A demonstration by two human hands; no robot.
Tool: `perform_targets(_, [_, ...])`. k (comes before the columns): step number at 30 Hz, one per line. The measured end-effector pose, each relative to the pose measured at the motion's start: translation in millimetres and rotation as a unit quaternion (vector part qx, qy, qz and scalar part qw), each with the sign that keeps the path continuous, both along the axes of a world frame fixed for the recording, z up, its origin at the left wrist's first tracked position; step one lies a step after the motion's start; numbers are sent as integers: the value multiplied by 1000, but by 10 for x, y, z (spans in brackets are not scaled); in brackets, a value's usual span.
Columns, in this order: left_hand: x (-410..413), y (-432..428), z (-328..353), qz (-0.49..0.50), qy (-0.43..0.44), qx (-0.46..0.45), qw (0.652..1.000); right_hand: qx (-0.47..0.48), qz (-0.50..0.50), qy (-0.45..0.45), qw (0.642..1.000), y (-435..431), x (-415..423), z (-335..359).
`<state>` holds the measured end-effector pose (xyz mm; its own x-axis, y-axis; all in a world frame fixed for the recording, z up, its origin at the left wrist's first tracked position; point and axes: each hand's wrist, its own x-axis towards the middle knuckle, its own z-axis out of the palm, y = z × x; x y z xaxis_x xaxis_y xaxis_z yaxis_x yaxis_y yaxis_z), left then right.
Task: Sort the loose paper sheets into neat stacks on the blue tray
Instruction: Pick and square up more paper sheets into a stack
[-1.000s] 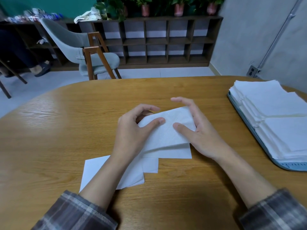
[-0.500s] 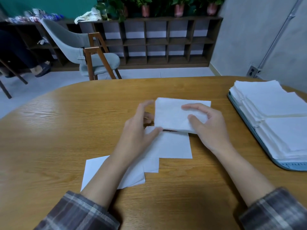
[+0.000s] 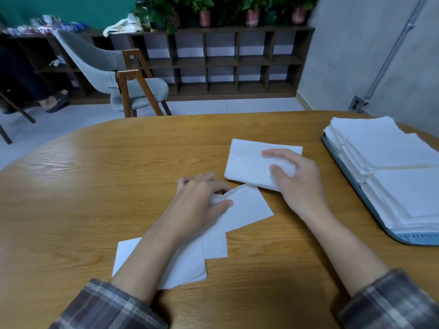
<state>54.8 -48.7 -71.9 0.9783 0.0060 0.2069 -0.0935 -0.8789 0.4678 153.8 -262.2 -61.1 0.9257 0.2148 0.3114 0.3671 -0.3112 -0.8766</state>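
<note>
One folded sheet [image 3: 247, 162] was held pinched in the right grip [image 3: 297, 179], near the blue tray [image 3: 413, 237] on the desk [image 3: 118, 186]. A loose sheet [image 3: 249, 207], farther from that tray, was pinched by the curled left grip [image 3: 202, 198].

Person wears a long-slv plaid shirt, flannel-type weave. L sleeve [image 3: 107, 307]: muted brown-grey base w/ thin pale grey-white lines crossing darker bands, large check. R sleeve [image 3: 392, 302]: same pattern, reads darker, more slate, w/ pale stripes running both ways. Both slvs sit pushed up, so the cuff edges end well above the wrists & the forearms show bare btwn cuff and hand. Cuff edges look soft, a bit rumpled, fabric bunched at the frame btm. The left hand [image 3: 202, 200] & right hand [image 3: 297, 184] are bare.
</note>
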Motion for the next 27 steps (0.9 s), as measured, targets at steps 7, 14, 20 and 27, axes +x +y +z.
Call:
perform_targets(7, [12,-35,43,-9,-95,-94,991,18,26,13,999,-4,16,23])
perform_targets(14, [-69,-72,221,-31,-73,-231,970,102,65,65,990,-1,-56,111])
perform_targets(20, [-77,-53,272,-40,-59,-318,945,99,59,58,992,4,-65,132])
perform_targets(27, [-52,-23,273,22,-112,-338,934,156,189,137,960,26,-125,120])
